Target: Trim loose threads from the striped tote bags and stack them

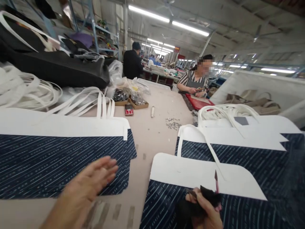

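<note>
My left hand (89, 181), its fingers stretched out, hovers over or rests on a navy bag panel (59, 162) with white slanting stripes and a white top band; I cannot tell if it touches. Nothing is in that hand. At the lower right, my right hand (207, 210) is closed around a bunched black cloth (209, 195) and a thin pointed tool (216, 183) with a pinkish shaft, its tip upward. Both are above a second navy striped panel (157, 203). Behind it lies another striped panel (228, 156) with white straps (211, 148).
White straps (28, 86) are heaped at the left, beside black material (59, 68). On the table stand small cardboard boxes (139, 106), a red phone (129, 110), a white cylinder (152, 112) and scattered small metal bits (173, 123). A co-worker (196, 79) works across the table.
</note>
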{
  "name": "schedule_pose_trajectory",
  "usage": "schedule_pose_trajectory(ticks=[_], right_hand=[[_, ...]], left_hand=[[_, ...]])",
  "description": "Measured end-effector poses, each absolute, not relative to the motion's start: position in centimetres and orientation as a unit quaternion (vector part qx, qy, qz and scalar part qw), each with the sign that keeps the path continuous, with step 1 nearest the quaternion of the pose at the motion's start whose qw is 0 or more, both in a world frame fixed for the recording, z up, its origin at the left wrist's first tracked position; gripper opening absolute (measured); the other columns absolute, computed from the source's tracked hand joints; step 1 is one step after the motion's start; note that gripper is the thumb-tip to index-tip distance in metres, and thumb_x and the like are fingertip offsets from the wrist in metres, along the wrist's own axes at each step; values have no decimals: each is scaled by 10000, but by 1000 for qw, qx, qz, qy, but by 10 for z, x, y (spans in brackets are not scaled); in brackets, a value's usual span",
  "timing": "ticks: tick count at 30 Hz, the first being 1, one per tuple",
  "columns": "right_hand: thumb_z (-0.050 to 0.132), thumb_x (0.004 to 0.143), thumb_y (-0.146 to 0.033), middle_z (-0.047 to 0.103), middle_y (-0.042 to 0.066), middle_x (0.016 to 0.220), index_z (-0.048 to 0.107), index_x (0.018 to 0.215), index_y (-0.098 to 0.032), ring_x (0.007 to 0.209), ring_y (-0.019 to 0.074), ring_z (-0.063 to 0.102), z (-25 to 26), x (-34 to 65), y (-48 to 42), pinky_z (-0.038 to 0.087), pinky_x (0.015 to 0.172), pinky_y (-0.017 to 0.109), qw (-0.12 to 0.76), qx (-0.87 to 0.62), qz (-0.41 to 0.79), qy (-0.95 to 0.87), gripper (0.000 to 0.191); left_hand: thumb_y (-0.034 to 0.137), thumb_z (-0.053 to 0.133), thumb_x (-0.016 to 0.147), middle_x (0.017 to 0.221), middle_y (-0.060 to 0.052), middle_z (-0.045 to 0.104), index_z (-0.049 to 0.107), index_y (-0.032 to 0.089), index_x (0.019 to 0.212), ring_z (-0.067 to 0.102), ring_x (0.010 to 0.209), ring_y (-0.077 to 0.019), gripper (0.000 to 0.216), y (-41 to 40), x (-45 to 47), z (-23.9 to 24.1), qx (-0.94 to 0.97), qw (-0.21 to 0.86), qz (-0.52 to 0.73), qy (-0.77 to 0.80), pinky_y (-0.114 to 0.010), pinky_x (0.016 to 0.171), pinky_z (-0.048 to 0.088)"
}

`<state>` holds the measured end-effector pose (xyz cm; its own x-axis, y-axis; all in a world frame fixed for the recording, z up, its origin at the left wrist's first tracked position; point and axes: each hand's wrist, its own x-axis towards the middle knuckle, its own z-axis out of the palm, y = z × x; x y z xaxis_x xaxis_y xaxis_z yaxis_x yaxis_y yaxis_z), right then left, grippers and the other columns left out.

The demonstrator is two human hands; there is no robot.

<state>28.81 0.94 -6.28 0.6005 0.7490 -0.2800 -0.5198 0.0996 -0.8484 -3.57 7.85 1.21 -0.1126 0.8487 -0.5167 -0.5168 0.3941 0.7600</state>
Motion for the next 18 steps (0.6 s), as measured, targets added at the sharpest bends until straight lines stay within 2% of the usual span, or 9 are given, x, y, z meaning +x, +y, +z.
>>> schedule_pose_trajectory(ticks=[3, 6, 10, 14, 16, 18], right_hand=[[943, 538, -231, 688, -8, 674, 737, 733, -169, 567, 148, 643, -64, 286, 11, 596, 555, 290, 745, -470, 463, -98, 290], [934, 573, -267, 676, -2, 660, 747, 750, -173, 553, 141, 618, -64, 284, 9, 583, 546, 287, 741, -458, 477, -121, 274], [893, 651, -263, 633, -19, 629, 727, 743, -183, 547, 113, 580, -61, 277, 6, 545, 539, 242, 754, -429, 476, -147, 205], [887, 645, -289, 587, -28, 584, 700, 716, -179, 518, 112, 563, -58, 268, 8, 508, 505, 230, 764, -419, 468, -147, 228], [891, 627, -307, 580, -34, 572, 697, 732, -190, 496, 113, 558, -59, 265, 10, 499, 489, 230, 779, -421, 444, -138, 250], [896, 601, -346, 585, -33, 561, 700, 743, -199, 472, 119, 556, -60, 264, 12, 501, 473, 241, 781, -435, 424, -145, 283]], left_hand=[[329, 852, 674, 1218, -176, 708, 558, 101, 1264, 657, 1149, -288, 697, 70, 18, -5, 157, 736, 429, 499, -360, 974, 548], [330, 836, 686, 1150, -161, 725, 563, 104, 1209, 720, 983, -233, 632, 67, 56, -14, 185, 736, 400, 514, -302, 829, 595], [410, 895, 549, 842, -24, 694, 524, 163, 1060, 690, 610, -168, 679, 67, 87, -27, 243, 709, 387, 538, -294, 545, 575], [570, 819, 557, 612, 96, 577, 411, 235, 1068, 554, 412, -165, 735, 74, 93, -32, 330, 655, 367, 573, -306, 394, 461], [582, 795, 557, 525, 112, 534, 434, 235, 1089, 518, 405, -189, 731, 80, 83, -31, 381, 611, 355, 597, -317, 414, 416], [594, 742, 587, 503, 68, 567, 538, 214, 1031, 569, 490, -239, 620, 86, 70, -32, 476, 544, 305, 621, -365, 528, 430]])
